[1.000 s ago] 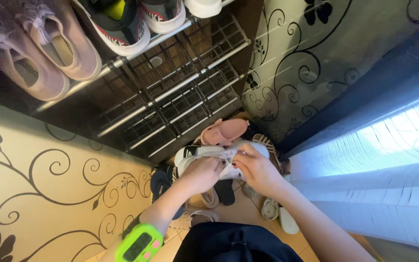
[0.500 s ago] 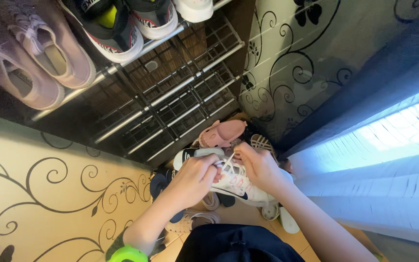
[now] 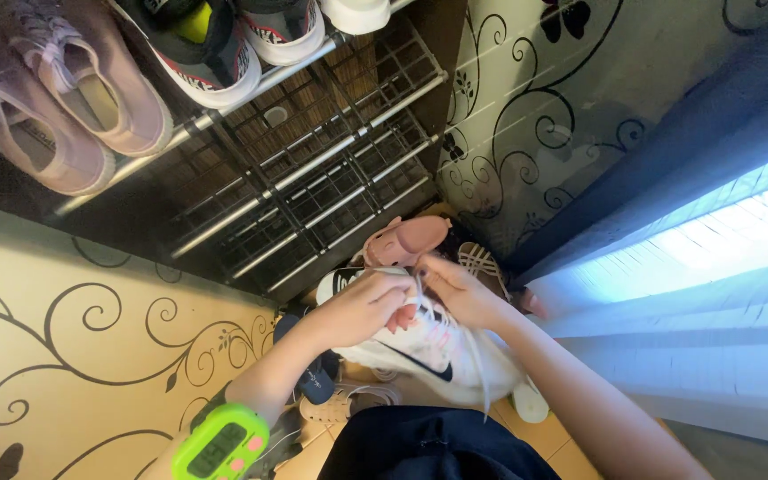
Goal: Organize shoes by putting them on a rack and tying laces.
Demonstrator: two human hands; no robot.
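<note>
Both hands work at the laces of a white sneaker (image 3: 420, 351) held above the floor (image 3: 571, 436), in front of the bottom of a shoe rack (image 3: 313, 178). The left hand (image 3: 357, 307) has its fingers clenched on a lace near the top of the shoe's opening; the right hand (image 3: 464, 293) pinches a lace end just beside it, so the two hands nearly touch over the tongue. One loose lace (image 3: 476, 373) hangs down across the shoe's side.

As a judgement, the lacing is partway: the lower rows look threaded and lie flat, while the top is not tied and the ends are free in the fingers.

The sneaker's long axis runs from upper left to lower right; its side with the dark curved mark faces the camera. Which end is the toe cannot be told for sure, since the hands cover the opening.

A pink clog (image 3: 406, 238) lies just beyond the hands near the rack's lower corner, with other sandals and slippers (image 3: 308, 378) scattered on the floor beneath. Pink sneakers (image 3: 64, 107) sit on the rack's top shelf. A green wrist device (image 3: 215, 443) is on the left forearm.
</note>
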